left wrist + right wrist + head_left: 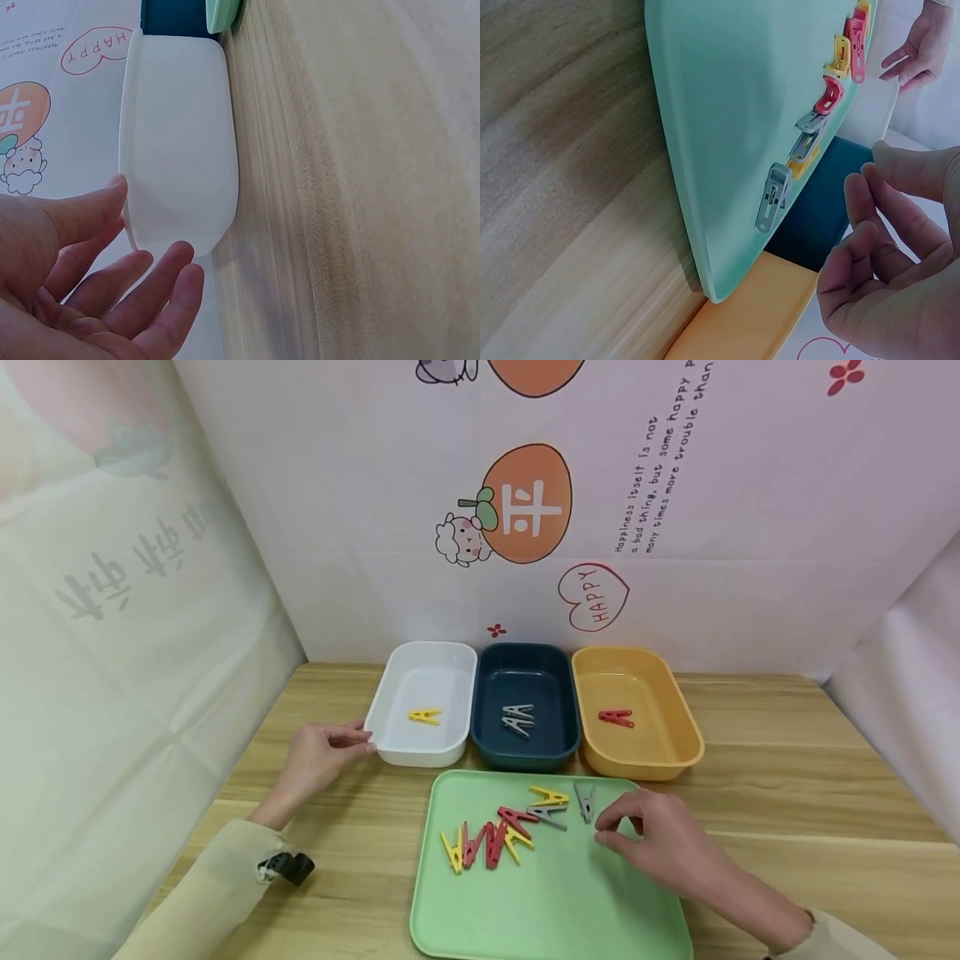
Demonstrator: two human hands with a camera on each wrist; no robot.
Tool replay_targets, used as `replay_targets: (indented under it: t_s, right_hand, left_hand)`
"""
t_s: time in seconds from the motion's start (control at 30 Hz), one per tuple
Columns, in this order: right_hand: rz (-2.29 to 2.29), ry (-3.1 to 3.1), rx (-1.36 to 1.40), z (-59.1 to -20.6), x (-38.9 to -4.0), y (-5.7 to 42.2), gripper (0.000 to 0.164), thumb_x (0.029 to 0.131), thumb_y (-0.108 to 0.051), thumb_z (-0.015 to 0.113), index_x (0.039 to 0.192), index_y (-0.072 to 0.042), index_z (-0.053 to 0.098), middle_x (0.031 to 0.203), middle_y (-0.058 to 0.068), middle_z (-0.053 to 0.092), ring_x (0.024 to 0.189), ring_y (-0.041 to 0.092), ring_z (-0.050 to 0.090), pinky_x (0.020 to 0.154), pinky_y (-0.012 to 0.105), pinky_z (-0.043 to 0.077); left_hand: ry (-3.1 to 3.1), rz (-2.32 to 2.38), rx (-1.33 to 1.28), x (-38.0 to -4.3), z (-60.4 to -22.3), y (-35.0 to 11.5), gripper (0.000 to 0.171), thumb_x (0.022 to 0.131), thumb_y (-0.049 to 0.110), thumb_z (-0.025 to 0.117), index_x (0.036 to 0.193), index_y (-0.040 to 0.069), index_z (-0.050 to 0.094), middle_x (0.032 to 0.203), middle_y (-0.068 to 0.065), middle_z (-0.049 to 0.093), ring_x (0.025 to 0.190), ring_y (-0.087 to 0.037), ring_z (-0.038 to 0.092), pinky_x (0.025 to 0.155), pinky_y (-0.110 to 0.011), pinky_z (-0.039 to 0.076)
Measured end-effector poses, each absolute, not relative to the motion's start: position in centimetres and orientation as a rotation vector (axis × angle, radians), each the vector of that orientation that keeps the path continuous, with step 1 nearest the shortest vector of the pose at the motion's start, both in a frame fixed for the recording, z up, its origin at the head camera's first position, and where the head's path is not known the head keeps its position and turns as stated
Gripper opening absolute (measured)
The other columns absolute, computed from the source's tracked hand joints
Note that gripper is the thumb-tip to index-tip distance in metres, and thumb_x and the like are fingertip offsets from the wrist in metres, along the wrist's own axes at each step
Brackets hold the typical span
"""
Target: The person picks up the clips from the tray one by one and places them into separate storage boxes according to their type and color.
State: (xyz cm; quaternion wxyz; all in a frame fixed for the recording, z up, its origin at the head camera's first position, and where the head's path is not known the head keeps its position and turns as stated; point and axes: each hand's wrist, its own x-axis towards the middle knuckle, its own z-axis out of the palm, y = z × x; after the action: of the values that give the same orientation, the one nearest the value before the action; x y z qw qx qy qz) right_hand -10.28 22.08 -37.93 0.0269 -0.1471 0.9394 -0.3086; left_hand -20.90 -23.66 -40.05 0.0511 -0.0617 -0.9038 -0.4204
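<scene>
At the front left corner of the white bin (415,757), my left hand (318,764) touches the rim with thumb and fingertips, the other fingers loosely bent. My right hand (667,839) hovers over the right side of the green tray (555,902), its fingers loosely curled and nothing between thumb and index finger. Nearest to it lies a grey clothespin (587,812). Further left on the tray is a cluster of red, yellow and grey clothespins, among them a yellow clothespin (553,797) at the back and a red clothespin (494,847) in front.
Behind the tray, the white, navy (525,762) and orange (637,770) bins stand side by side. Inside them lie a yellow clothespin (424,717), two grey clothespins (517,718) and a red clothespin (616,718) respectively. A printed cloth (375,568) hangs behind the wooden table (787,793).
</scene>
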Motion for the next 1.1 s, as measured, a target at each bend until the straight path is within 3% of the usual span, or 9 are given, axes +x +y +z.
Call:
replay_targets:
  t_s: [0.3,0.6,1.1]
  right_hand:
    - [-0.946,2.857,-0.409,-38.0,-10.3,21.8,0.009,0.088,-0.012,0.087,0.091,-0.020,0.083,0.079,-0.014,0.066,0.073,0.017,0.051,0.062,0.028,0.042]
    - [-0.918,2.821,-0.427,-38.1,-11.0,20.8,0.017,0.088,-0.013,0.087,0.105,-0.015,0.084,0.080,-0.013,0.067,0.068,0.015,0.051,0.058,0.027,0.042]
    - [-0.880,2.769,-0.546,-38.6,-12.1,18.1,0.020,0.084,-0.016,0.091,0.103,-0.018,0.085,0.085,-0.014,0.068,0.070,0.015,0.053,0.059,0.028,0.046]
  left_hand:
    - [-2.759,-1.279,-0.179,-20.8,-40.0,-23.6,0.023,0.092,0.016,0.085,0.109,0.001,0.081,0.134,-0.018,0.068,0.116,-0.040,0.070,0.076,-0.023,0.057]
    - [-2.760,-1.274,-0.179,-20.9,-40.0,-23.6,0.022,0.092,0.014,0.085,0.109,0.001,0.081,0.134,-0.018,0.068,0.118,-0.040,0.069,0.083,-0.037,0.061]
    - [-2.754,-1.286,-0.193,-20.9,-40.0,-23.5,0.021,0.092,0.013,0.084,0.109,0.000,0.081,0.133,-0.019,0.068,0.119,-0.040,0.069,0.083,-0.037,0.061]
